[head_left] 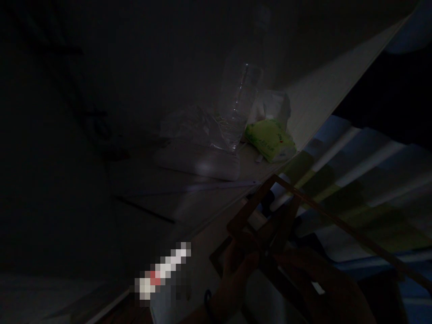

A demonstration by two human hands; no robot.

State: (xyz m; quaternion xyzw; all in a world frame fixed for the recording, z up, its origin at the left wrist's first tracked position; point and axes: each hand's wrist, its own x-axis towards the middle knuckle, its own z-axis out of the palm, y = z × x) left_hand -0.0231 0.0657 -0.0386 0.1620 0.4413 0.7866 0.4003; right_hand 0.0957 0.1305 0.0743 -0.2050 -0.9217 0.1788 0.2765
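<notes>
Fingers of the left hand (236, 274) pinch a thin wooden strip frame (266, 216) low in the head view, closed on one of its slats down at six o'clock. The right hand (324, 288) comes in from four o'clock, and its fingers look curled around the same cluster of slats, though the light is so poor I cannot tell how tightly they close. A dark band sits on the left wrist.

To do this well, I judge both hands want to stay close to where the strips cross, with light pressure only: those slats look slim and springy, and a hard squeeze or a twist could split a joint. Holding the piece level would help too.

The frame itself reads as brown wood strips set at angles, an open corner pointing up toward twelve o'clock, and one long strip (354, 234) running off toward four o'clock. It hangs just over the edge of the pale desk (320, 94), above a striped cloth (364, 180) in blue, white and green.

Further up, at twelve o'clock, a clear plastic bottle (239, 103) stands upright on the desk. A green packet (270, 141) lies just beside it at its three o'clock, and crumpled clear plastic (189, 126) at its nine.
</notes>
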